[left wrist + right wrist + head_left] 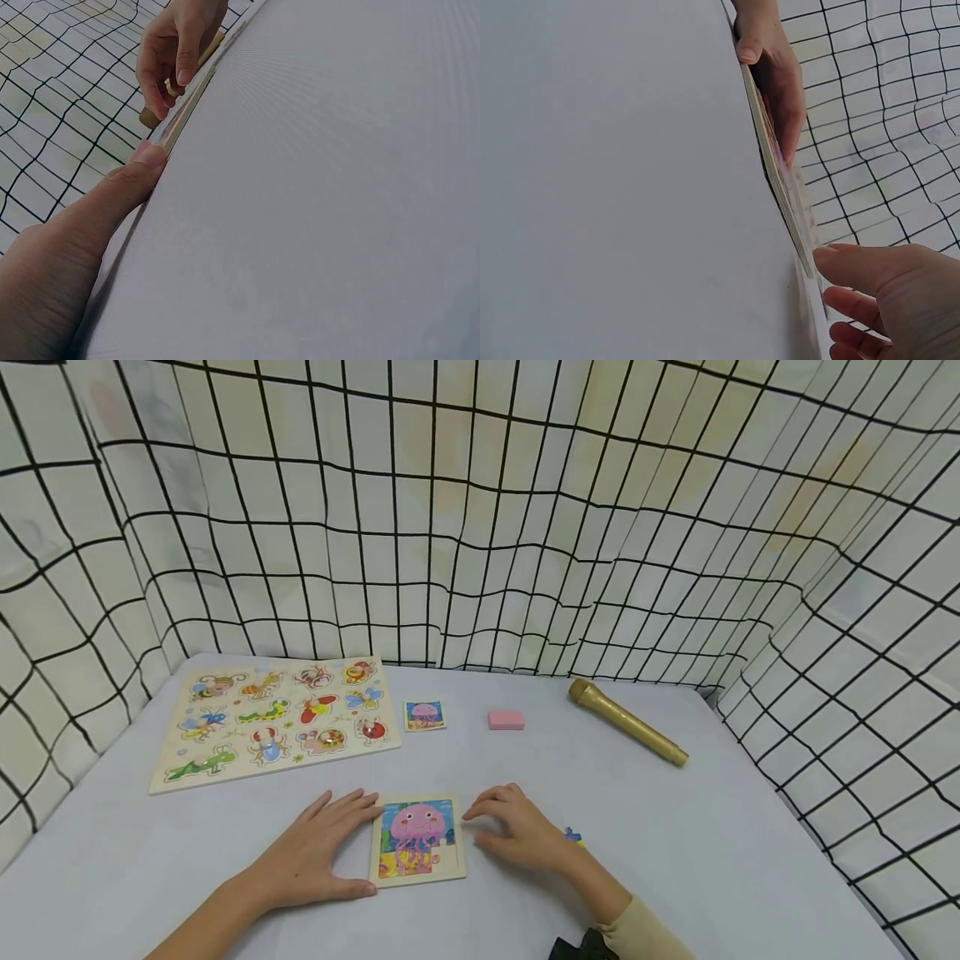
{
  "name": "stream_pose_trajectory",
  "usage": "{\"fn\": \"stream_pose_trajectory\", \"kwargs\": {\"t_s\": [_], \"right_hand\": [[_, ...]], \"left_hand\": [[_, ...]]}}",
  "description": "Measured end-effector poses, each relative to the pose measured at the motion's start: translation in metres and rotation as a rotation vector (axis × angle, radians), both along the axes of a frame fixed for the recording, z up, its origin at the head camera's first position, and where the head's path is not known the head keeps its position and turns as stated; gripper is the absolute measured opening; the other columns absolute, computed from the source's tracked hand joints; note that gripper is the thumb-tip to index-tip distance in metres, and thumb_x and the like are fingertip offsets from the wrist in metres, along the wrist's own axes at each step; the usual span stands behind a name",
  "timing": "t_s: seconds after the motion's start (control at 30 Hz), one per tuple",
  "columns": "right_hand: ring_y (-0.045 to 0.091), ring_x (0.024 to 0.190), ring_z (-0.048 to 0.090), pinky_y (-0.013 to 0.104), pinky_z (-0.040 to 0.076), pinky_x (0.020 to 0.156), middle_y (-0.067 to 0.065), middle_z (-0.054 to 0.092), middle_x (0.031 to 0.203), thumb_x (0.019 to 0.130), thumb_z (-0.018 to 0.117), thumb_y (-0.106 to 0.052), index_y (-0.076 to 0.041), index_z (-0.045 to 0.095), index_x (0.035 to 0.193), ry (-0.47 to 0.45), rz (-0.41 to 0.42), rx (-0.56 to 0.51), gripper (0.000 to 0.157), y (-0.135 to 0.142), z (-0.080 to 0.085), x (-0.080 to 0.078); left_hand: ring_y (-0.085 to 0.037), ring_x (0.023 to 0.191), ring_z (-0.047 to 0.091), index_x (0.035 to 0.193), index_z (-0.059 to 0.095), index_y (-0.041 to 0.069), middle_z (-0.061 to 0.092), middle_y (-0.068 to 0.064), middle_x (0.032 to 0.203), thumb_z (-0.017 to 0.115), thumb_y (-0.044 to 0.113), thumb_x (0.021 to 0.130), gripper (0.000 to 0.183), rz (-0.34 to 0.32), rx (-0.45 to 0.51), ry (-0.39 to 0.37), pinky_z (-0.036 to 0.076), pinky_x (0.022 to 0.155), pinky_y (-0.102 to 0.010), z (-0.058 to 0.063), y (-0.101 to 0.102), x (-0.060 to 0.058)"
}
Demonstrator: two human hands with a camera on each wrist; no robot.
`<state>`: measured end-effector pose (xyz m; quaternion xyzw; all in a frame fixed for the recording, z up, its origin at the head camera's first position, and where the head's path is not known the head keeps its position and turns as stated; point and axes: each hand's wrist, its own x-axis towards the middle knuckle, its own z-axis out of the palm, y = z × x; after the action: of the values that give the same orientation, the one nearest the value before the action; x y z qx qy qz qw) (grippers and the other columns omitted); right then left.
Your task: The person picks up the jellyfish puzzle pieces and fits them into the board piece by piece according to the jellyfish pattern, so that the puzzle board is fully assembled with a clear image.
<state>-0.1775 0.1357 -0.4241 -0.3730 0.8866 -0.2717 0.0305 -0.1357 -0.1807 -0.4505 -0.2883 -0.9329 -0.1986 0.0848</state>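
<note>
A small wooden jigsaw tray [450,875] lies flat on the white table, with jellyfish picture pieces [417,827] set in it. Bare wood shows at its lower right corner. Along its left side rests my left hand [318,852], fingers stretched to the upper left corner and thumb at the lower left one. My right hand [521,831] hovers just off the tray's right edge, fingers loosely bent; in the right wrist view nothing sits between its thumb [847,262] and fingers. Partly hidden behind the right wrist is a loose blue and yellow puzzle piece [573,836].
A large insect puzzle board [277,718] lies at the back left. Beside it are a small jellyfish picture tile [424,716], a pink block [506,720] and a gold microphone-shaped stick [628,723]. Black netting [450,535] over white cloth encloses the table's back and sides.
</note>
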Motion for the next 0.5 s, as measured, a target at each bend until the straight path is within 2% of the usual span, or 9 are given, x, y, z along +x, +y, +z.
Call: {"fn": "stream_pose_trajectory", "kwargs": {"t_s": [0.33, 0.5], "right_hand": [[0.014, 0.108, 0.044, 0.040, 0.039, 0.095, -0.004, 0.054, 0.115, 0.084, 0.066, -0.018, -0.016, 0.061, 0.114, 0.017, -0.085, -0.027, 0.030, 0.035, -0.003, -0.001], [0.014, 0.108, 0.043, 0.039, 0.040, 0.092, -0.005, 0.055, 0.115, 0.083, 0.067, -0.021, -0.017, 0.060, 0.115, 0.010, -0.143, -0.041, 0.034, 0.057, -0.006, 0.002]], "left_hand": [[-0.023, 0.132, 0.031, 0.131, 0.049, 0.015, 0.042, -0.001, 0.139, 0.055, 0.077, 0.064, 0.091, 0.007, -0.003, 0.007, 0.013, 0.108, -0.047, -0.002, 0.000, 0.000], [-0.022, 0.132, 0.031, 0.132, 0.049, 0.016, 0.042, 0.000, 0.139, 0.055, 0.077, 0.064, 0.091, 0.009, -0.008, -0.002, 0.013, 0.108, -0.047, -0.002, 0.000, 0.000]]}}
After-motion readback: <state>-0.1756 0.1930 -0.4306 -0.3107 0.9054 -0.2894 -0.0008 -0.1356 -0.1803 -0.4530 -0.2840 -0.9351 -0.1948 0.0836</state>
